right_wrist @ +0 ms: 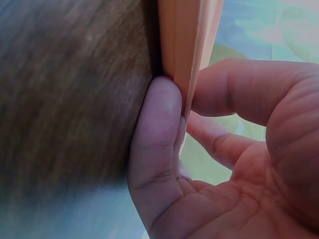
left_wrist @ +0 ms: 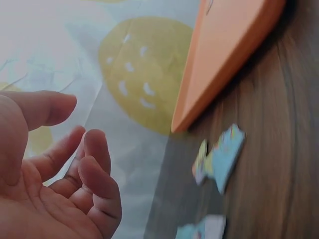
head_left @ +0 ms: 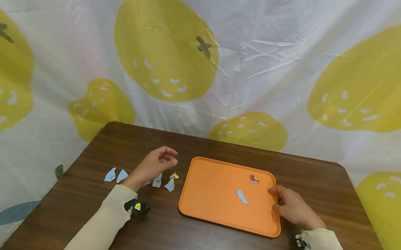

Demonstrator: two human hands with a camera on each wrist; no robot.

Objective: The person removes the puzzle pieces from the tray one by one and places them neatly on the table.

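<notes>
An orange tray (head_left: 214, 211) lies on the table, and my right hand (head_left: 294, 206) grips its right rim. In the right wrist view the thumb and a finger of that hand pinch the tray wall (right_wrist: 182, 40). On the tray are a light-blue strip-like piece (head_left: 242, 196) and a small red cut-out piece (head_left: 254, 179). My left hand (head_left: 153, 166) hovers left of the tray, fingers loosely bent, holding nothing. Close to it lie a blue-and-yellow piece (head_left: 171, 182) and a pale-blue piece (head_left: 157, 180); the forearm and hand partly hide another piece.
Two more light-blue pieces (head_left: 110, 174) lie at the table's left. The dark wood table (head_left: 210, 248) ends at a white curtain (head_left: 249, 65) with large yellow fruit prints, which hangs behind and at both sides.
</notes>
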